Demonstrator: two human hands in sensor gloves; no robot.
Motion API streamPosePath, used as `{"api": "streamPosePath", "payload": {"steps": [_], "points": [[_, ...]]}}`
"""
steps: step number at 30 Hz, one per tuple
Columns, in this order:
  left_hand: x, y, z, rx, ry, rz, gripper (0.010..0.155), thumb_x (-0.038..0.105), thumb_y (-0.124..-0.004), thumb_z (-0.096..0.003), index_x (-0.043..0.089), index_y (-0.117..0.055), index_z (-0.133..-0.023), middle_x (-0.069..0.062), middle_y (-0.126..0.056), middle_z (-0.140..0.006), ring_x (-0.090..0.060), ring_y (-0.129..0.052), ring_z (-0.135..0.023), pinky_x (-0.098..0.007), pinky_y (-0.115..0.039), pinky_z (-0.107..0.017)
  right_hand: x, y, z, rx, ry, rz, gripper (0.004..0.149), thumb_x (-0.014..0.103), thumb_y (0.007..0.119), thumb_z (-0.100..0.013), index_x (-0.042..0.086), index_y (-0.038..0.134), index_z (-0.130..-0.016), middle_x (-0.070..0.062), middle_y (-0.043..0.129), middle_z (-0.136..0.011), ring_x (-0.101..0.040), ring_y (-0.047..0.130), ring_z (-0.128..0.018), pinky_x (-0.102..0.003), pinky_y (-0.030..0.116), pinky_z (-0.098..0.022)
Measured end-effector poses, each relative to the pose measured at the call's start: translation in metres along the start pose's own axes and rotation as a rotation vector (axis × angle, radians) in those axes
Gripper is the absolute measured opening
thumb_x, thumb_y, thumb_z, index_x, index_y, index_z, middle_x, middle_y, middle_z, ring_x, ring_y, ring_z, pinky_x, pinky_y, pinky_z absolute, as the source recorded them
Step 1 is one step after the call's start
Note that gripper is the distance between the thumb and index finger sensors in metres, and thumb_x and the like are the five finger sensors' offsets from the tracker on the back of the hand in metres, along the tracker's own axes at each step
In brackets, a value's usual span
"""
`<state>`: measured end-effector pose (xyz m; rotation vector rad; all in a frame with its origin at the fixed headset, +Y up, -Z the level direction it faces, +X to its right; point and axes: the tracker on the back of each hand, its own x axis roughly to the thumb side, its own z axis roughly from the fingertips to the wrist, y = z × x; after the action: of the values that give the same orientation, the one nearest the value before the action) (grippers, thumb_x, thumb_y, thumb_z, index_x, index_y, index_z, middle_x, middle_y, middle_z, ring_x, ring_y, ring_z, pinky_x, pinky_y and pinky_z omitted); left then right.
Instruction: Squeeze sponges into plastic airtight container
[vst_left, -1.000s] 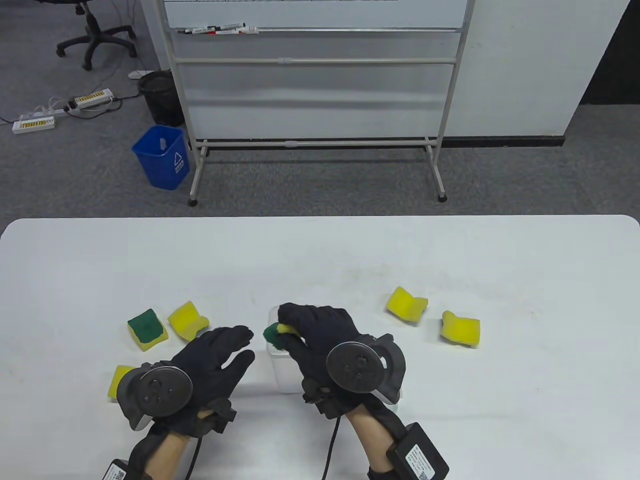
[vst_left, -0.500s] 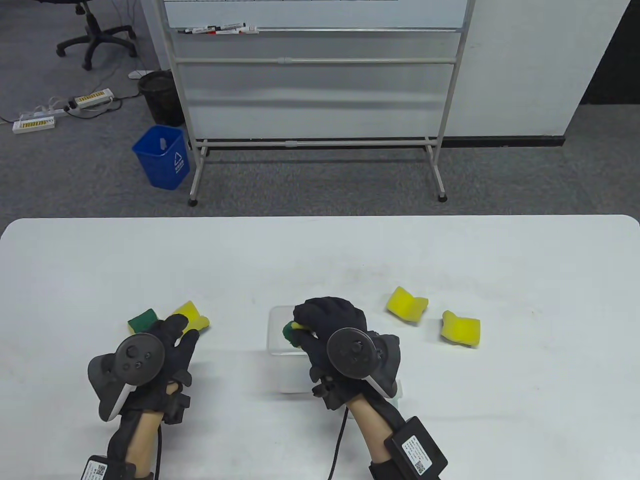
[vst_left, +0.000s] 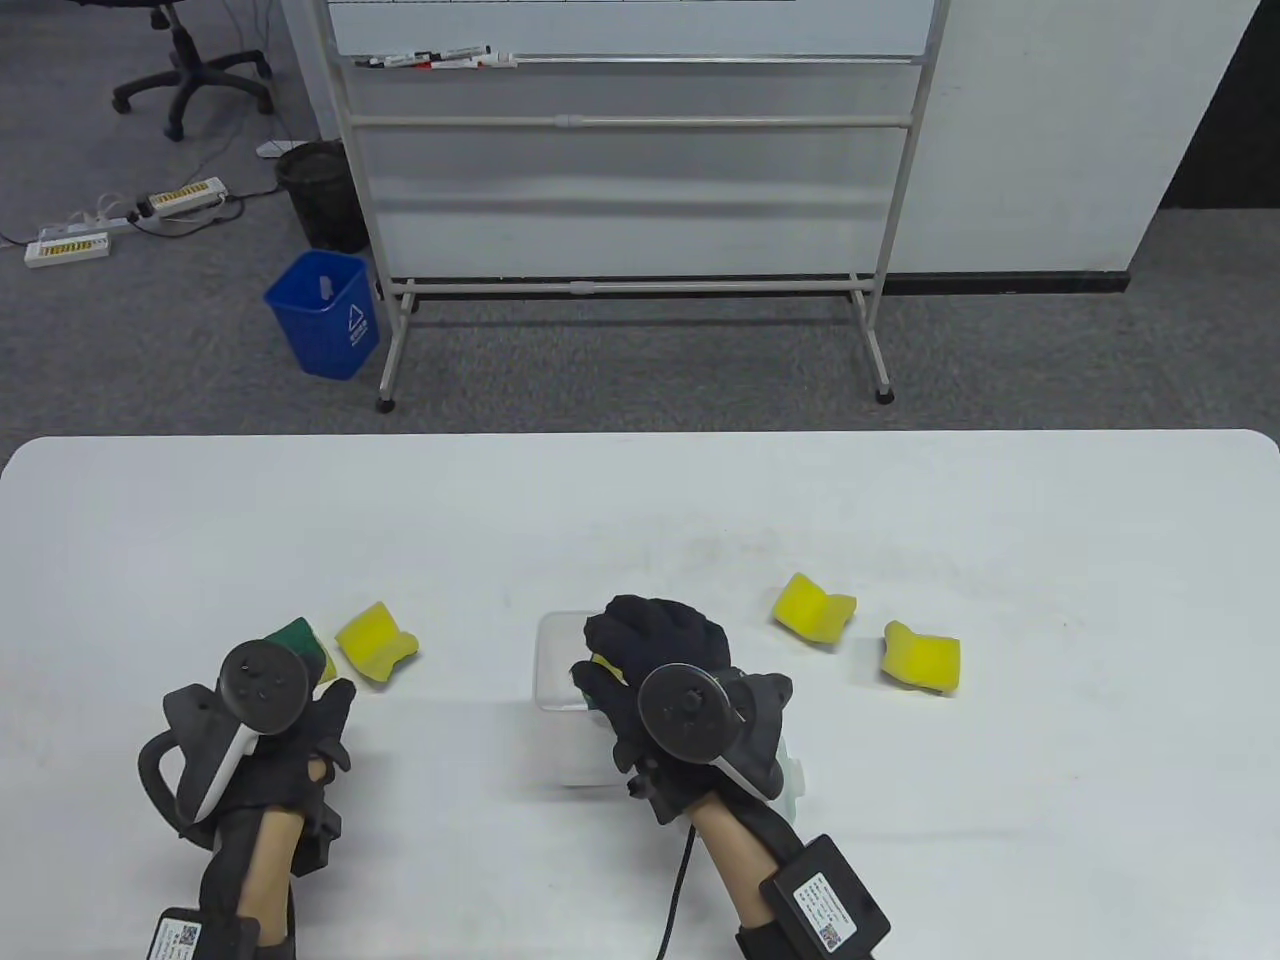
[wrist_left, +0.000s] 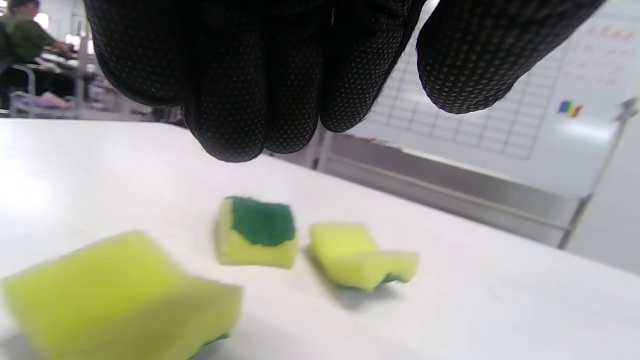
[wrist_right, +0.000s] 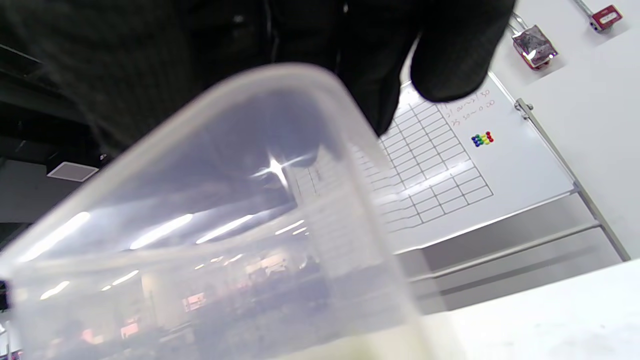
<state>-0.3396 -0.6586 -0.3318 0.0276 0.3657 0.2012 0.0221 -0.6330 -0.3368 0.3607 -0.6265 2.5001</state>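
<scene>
My right hand (vst_left: 612, 652) grips a yellow-and-green sponge (vst_left: 601, 666) and presses it down into the translucent plastic container (vst_left: 556, 662) at the table's middle. In the right wrist view the container wall (wrist_right: 225, 225) fills the frame under the dark fingers (wrist_right: 440, 60). My left hand (vst_left: 330, 700) is open and empty, hovering over the sponges on the left. In the left wrist view its fingers (wrist_left: 250, 110) hang above a near yellow sponge (wrist_left: 120, 295), a green-topped sponge (wrist_left: 257, 232) and a curved yellow sponge (wrist_left: 362, 255).
The green-topped sponge (vst_left: 297, 633) and the curved yellow one (vst_left: 375, 645) lie beside my left hand. Two more yellow sponges (vst_left: 815, 607) (vst_left: 922, 657) lie right of the container. A pale lid edge (vst_left: 792, 782) shows under my right wrist.
My left hand moved left and back from beside the container to above the left sponges. My right hand pushed its sponge lower into the container.
</scene>
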Motion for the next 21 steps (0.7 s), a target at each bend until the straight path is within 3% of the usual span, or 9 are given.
{"api": "streamPosePath", "payload": {"steps": [9, 17, 21], "points": [[-0.017, -0.028, -0.019, -0.207, 0.195, -0.173, 0.063, 0.053, -0.083, -0.0453, 0.020, -0.074, -0.099, -0.016, -0.085, -0.099, -0.037, -0.091, -0.083, -0.055, -0.076, -0.064, -0.003, -0.004, -0.001, 0.002, 0.019, -0.039, 0.050, 0.050, 0.091, -0.038, 0.024, 0.097, -0.081, -0.003, 0.093, -0.093, -0.031, 0.090, -0.085, -0.055, 0.070, -0.066], [-0.027, -0.059, -0.033, -0.368, 0.245, -0.214, 0.068, 0.056, -0.083, -0.0438, 0.017, -0.072, -0.099, -0.016, -0.086, -0.097, -0.037, -0.093, -0.082, -0.054, -0.078, -0.063, -0.003, -0.003, 0.000, 0.006, 0.012, -0.036, 0.050, 0.050, 0.091, -0.038, 0.024, 0.097, -0.081, -0.004, 0.093, -0.093, -0.030, 0.090, -0.085, -0.055, 0.070, -0.066], [-0.024, -0.064, -0.037, -0.356, 0.249, -0.254, 0.068, 0.056, -0.084, -0.0429, 0.015, -0.073, -0.096, -0.016, -0.087, -0.095, -0.036, -0.095, -0.079, -0.053, -0.079, -0.062, -0.003, -0.003, 0.000, 0.010, 0.013, -0.033, 0.050, 0.050, 0.091, -0.038, 0.024, 0.097, -0.081, -0.004, 0.093, -0.093, -0.031, 0.090, -0.085, -0.055, 0.070, -0.066]]}}
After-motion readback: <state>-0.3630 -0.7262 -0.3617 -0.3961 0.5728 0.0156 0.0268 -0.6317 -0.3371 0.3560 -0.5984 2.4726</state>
